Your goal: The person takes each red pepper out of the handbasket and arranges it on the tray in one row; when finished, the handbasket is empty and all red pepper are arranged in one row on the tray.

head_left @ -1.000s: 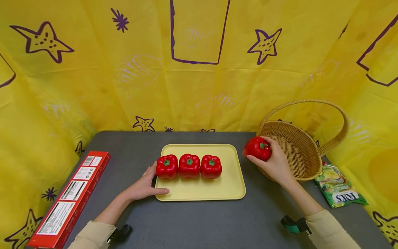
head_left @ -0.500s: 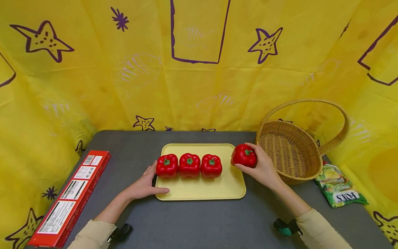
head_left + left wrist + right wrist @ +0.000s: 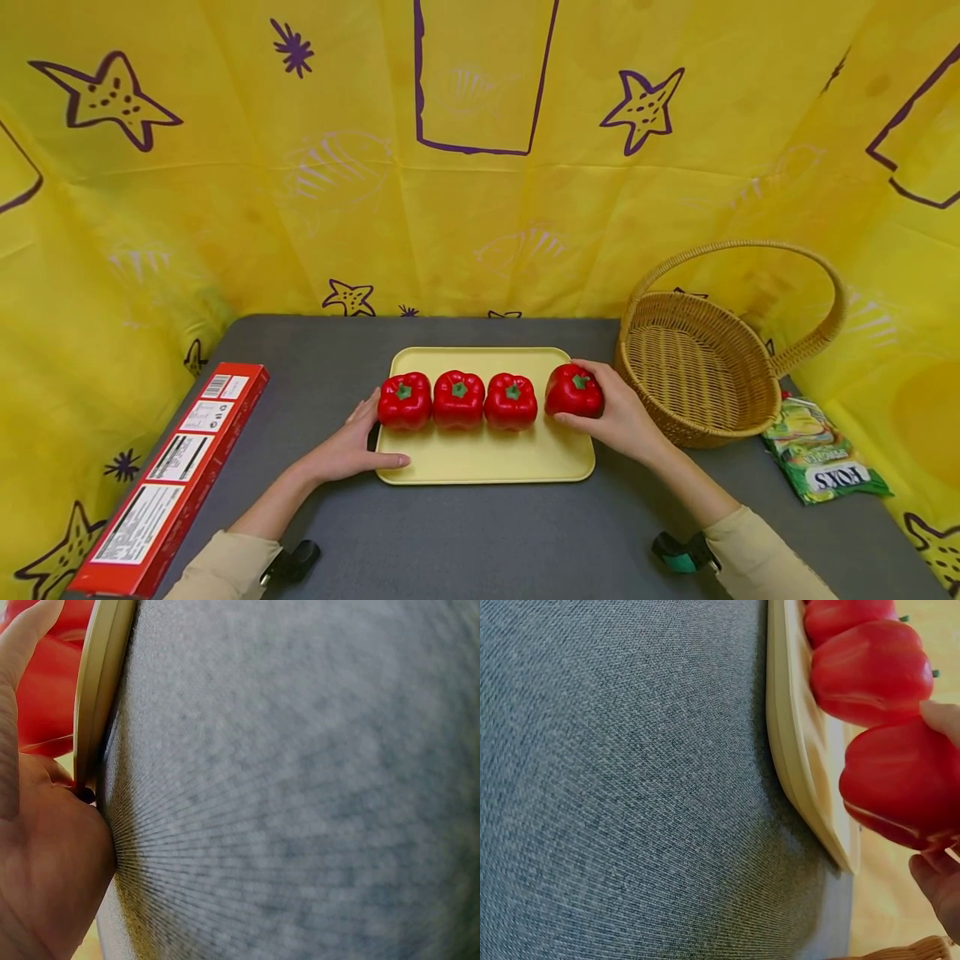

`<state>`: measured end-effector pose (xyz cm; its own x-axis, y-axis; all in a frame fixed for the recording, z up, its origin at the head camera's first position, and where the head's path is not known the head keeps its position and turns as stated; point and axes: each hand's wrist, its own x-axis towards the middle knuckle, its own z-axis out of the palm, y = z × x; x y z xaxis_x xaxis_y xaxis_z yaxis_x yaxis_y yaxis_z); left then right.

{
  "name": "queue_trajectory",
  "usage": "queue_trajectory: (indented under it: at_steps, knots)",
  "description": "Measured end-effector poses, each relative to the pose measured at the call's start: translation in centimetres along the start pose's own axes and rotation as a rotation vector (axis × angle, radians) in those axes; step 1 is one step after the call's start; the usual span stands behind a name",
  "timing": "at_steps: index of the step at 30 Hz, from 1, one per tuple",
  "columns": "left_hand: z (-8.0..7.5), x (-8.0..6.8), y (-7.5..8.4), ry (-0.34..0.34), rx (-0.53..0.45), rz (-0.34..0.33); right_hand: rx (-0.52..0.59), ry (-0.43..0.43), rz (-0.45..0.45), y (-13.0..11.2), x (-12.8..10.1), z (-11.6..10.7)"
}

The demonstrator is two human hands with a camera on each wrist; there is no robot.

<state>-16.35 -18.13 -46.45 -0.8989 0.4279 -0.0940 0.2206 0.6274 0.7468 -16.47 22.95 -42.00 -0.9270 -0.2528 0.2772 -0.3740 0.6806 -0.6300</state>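
My right hand [image 3: 618, 423] grips a glossy red bell pepper [image 3: 567, 398] with a green stem at the right end of the pale yellow tray [image 3: 487, 462]. Whether this pepper touches the tray, I cannot tell. Three similar peppers stand in a row to its left: the near one [image 3: 511, 410], the middle one [image 3: 458, 408] and the leftmost one [image 3: 405, 410]. At the tray's left edge rests my left hand [image 3: 345, 448], its thumb straight over the rim and its other fingers beside the leftmost pepper. The left wrist view shows the palm against the tray rim [image 3: 90, 697].
A wicker basket [image 3: 693, 367] with a tall handle stands right of the tray. Beyond it lies a green snack bag [image 3: 825, 454]. A long red box [image 3: 176, 475] lies on the grey table [image 3: 480, 542] at the left. Yellow patterned cloth [image 3: 337, 217] hangs behind.
My right hand has carried the held bell pepper left and down, from in front of the basket to over the tray's right end. The left hand has stayed in place.
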Motion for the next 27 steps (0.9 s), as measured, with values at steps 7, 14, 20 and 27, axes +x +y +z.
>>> queue_trajectory:
  at_steps: [7, 14, 20, 27]
  knots:
    - [0.1, 0.0, -0.1, -0.001, -0.002, 0.009, -0.005, -0.037, 0.000, 0.2, -0.1, 0.3]
    - [0.0, 0.1, -0.2, -0.003, -0.004, 0.018, -0.006, -0.062, -0.018, 0.1, -0.1, 0.8]
    - [0.0, 0.1, -0.1, -0.003, -0.011, 0.030, 0.006, -0.068, -0.032, 0.1, 0.1, 1.1]
    - [0.0, 0.1, -0.1, -0.008, -0.010, 0.033, 0.011, -0.088, -0.066, -0.1, 0.3, 1.2]
